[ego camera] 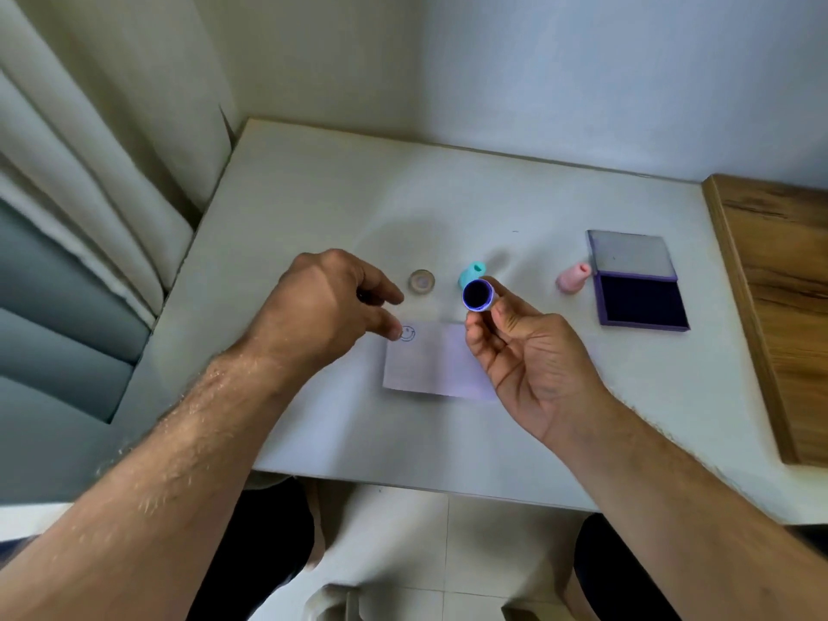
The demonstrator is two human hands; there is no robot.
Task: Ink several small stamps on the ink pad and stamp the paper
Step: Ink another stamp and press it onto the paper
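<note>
My right hand holds a small round stamp above the paper, its dark blue inked face turned up toward me. The white paper lies on the table and carries one smiley print in its top left corner. My left hand hovers at the paper's left edge with fingers loosely curled; one fingertip is right next to the smiley print. A teal stamp lies just behind the held stamp. A pink stamp lies beside the open purple ink pad.
A small round cap sits on the white table behind the paper. A wooden board borders the table on the right. Cushions and a curtain stand to the left. My knees show below the front edge.
</note>
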